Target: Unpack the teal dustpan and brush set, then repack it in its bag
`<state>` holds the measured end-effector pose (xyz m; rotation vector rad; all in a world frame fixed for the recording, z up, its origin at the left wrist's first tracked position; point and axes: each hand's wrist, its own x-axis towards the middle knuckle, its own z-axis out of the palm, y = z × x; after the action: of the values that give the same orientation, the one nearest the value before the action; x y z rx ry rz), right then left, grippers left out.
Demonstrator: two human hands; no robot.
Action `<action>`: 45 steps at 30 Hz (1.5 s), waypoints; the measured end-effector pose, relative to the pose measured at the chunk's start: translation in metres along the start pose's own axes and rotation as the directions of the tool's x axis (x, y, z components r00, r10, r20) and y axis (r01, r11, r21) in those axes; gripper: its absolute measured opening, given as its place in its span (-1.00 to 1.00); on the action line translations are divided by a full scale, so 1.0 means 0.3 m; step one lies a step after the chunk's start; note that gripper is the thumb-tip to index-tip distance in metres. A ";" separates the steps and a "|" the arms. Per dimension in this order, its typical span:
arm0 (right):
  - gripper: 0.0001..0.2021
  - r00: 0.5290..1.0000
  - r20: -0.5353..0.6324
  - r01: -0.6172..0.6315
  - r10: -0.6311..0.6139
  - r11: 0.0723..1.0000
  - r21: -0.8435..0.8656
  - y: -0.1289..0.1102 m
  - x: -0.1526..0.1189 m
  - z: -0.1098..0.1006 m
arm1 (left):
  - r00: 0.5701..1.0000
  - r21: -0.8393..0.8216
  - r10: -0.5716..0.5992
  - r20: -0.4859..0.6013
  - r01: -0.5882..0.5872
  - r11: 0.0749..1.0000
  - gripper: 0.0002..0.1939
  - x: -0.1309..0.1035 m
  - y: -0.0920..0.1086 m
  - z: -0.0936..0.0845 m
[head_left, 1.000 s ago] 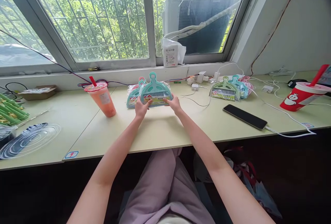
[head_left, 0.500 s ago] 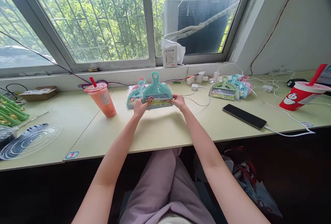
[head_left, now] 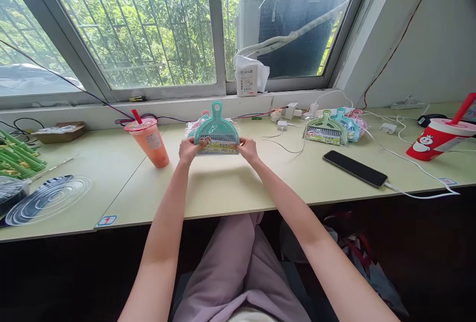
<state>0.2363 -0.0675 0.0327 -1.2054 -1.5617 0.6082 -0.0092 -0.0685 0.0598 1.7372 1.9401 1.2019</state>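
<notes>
A teal dustpan and brush set [head_left: 217, 131] in clear packaging is held upright above the table, its ringed handle pointing up. My left hand [head_left: 188, 150] grips its lower left corner, and my right hand [head_left: 247, 149] grips the lower right. Behind it, mostly hidden, are more wrapped sets, with a bit of pink handle showing. Farther right on the pale table [head_left: 223, 188] lies a group of wrapped sets in green, blue and pink [head_left: 326, 131].
An orange drink cup [head_left: 148, 143] stands left of my hands. To the right are a black phone [head_left: 355, 168] on a white cable and a red cup [head_left: 431, 138]. Green bundles [head_left: 18, 156], a coiled item [head_left: 48, 200] and an open box [head_left: 59, 133] sit at the left.
Both hands have moved slightly left with the teal set, which now covers more of the sets behind it. The view has shifted a little.
</notes>
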 end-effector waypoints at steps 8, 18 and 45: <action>-0.82 0.992 0.126 0.012 0.010 0.986 -0.168 -0.009 0.002 0.137 | 0.985 0.179 -0.140 -0.103 0.156 0.971 -0.60 0.021 -0.074 -0.057; -0.74 0.996 0.084 0.073 -0.033 0.840 -0.537 -0.022 0.026 0.254 | 0.944 0.106 -0.227 -0.239 0.258 0.960 -0.54 0.051 -0.192 -0.003; -0.72 0.976 0.045 -0.183 0.211 0.919 -0.349 0.047 0.085 0.261 | 0.987 0.048 -0.124 -0.102 0.130 0.990 -0.48 0.065 -0.181 0.097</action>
<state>0.1704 -0.0246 0.0041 -1.6349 -1.6739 0.5316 -0.0317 -0.0357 0.0089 1.5797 2.1242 1.2214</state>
